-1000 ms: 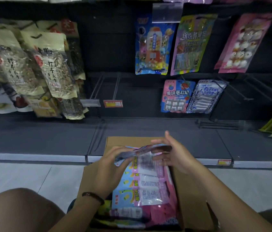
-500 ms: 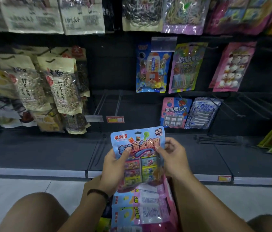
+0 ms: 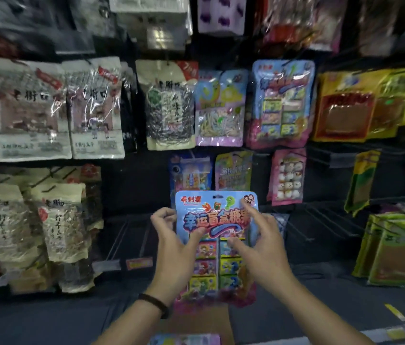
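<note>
A blue and pink candy packet (image 3: pixel 217 216) with small coloured boxes showing through its window is held upright in front of the hanging display. My left hand (image 3: pixel 174 245) grips its left edge, thumb across the front. My right hand (image 3: pixel 261 245) holds the right side, with its forefinger stretched up over the print and its thumb on the front. A packet of the same kind (image 3: pixel 282 103) hangs in the row above, to the right.
Seed bags (image 3: pixel 57 108) hang at the left, other sweets packets (image 3: pixel 287 178) behind the held one. Bare hooks (image 3: pixel 128 235) with a price tag (image 3: pixel 139 263) stick out at lower left, more hooks (image 3: pixel 320 220) at right. A cardboard box (image 3: pixel 211 319) with packets lies below.
Both hands took the packet out of the box, turned it upright and raised it toward the display. The view has tilted up, showing the higher rows.
</note>
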Action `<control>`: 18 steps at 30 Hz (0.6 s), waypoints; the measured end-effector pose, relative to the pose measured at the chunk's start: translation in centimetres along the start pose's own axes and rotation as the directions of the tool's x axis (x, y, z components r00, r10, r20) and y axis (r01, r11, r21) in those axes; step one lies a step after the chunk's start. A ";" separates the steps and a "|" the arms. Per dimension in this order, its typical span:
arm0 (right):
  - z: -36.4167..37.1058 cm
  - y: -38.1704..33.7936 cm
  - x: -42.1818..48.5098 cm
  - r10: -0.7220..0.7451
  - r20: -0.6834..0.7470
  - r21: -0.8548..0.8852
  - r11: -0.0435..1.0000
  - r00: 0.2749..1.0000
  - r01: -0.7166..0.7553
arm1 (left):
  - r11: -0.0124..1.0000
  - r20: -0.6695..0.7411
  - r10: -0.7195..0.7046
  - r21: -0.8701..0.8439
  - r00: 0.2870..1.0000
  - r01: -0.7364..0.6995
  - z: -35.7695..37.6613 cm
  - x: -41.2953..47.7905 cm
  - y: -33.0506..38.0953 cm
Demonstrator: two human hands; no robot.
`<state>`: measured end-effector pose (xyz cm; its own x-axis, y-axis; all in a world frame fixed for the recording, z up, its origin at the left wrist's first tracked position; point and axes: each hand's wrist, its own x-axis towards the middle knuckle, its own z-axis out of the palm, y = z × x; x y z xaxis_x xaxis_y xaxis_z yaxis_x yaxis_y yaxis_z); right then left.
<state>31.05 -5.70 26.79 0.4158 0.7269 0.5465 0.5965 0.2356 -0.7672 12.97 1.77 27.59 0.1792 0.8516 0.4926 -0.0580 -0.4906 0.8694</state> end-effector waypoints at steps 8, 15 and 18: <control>-9.1 -4.4 10.5 -0.143 -0.154 -0.164 0.979 0.978 0.117 | 0.924 0.151 0.330 0.149 0.932 -0.351 7.4 10.0 7.7; -16.7 -7.9 20.7 -0.146 -0.191 -0.260 0.961 0.971 0.093 | 0.817 0.260 0.438 0.284 0.860 -0.502 14.0 19.2 14.6; -18.9 -8.5 24.4 -0.152 -0.210 -0.257 0.962 0.966 0.095 | 0.779 0.276 0.465 0.325 0.841 -0.537 16.7 22.8 16.5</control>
<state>49.07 -2.22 52.99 0.4555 0.5309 0.7146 0.7898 0.1294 -0.5995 32.52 9.97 52.51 0.3947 0.4372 0.8081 0.1774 -0.8992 0.3999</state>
